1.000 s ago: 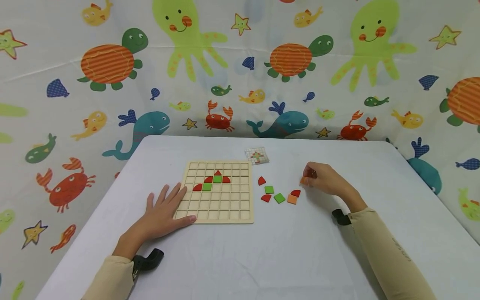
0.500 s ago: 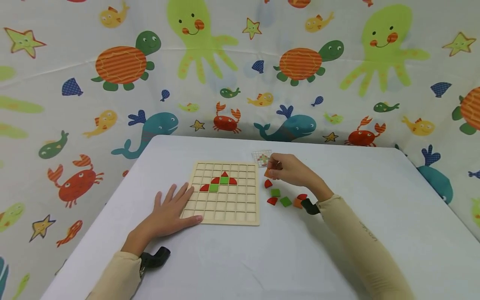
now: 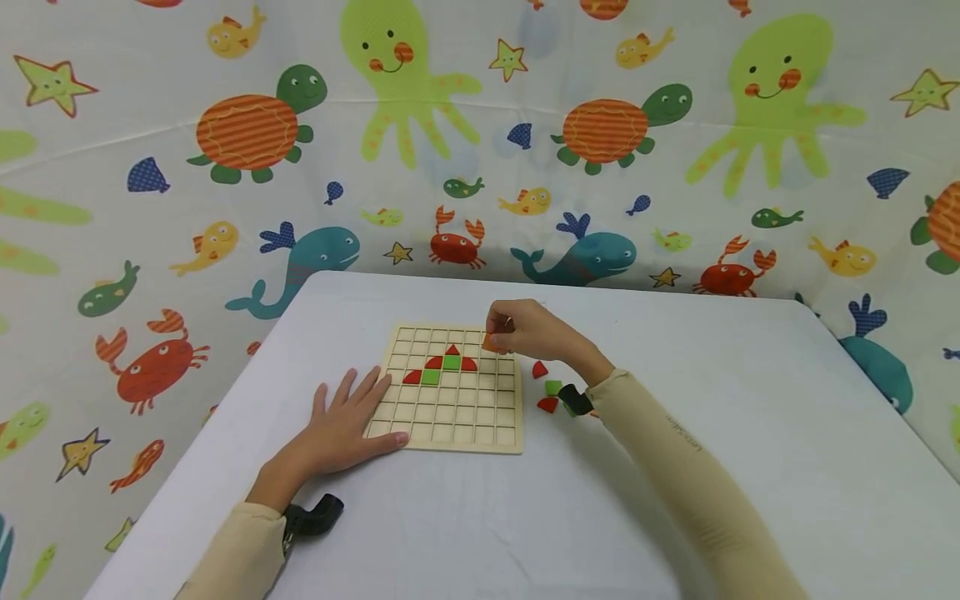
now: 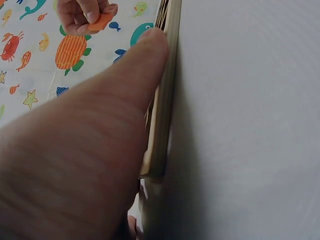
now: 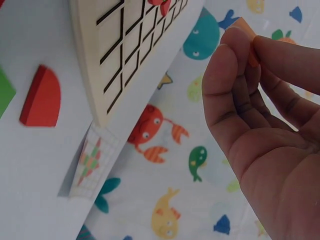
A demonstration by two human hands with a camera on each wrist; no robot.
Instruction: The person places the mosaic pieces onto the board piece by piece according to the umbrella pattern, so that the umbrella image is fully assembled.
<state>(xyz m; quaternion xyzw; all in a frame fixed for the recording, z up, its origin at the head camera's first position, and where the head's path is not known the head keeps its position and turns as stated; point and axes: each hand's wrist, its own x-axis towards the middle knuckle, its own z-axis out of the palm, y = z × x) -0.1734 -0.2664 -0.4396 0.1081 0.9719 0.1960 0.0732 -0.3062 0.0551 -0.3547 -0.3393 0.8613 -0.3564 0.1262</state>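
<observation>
My right hand [image 3: 534, 332] pinches an orange square tile [image 3: 491, 342] between thumb and fingertips, above the upper right part of the wooden grid board [image 3: 457, 433]. In the right wrist view the orange tile [image 5: 247, 37] shows partly behind the fingers. My left hand [image 3: 345, 425] lies with fingers spread over the board's left edge, its thumb on the front left corner. Set in the grid are a red triangle [image 3: 452, 350], two green squares, the upper green square [image 3: 452, 362] under the triangle, and several red quarter-round tiles, one red quarter-round [image 3: 468, 364] to the right.
Right of the board lie loose tiles: a red quarter-round [image 3: 540, 369], a green square [image 3: 553, 387] and another red quarter-round [image 3: 547, 405]. My right wrist and sleeve cover others partly. A small pattern card [image 5: 92, 162] lies behind the board. A cloth with sea animals hangs behind the table [image 3: 450, 517].
My right hand has carried the orange tile left from beyond the loose pieces to over the board. The left hand stays on the board's edge. The head view has shifted slightly.
</observation>
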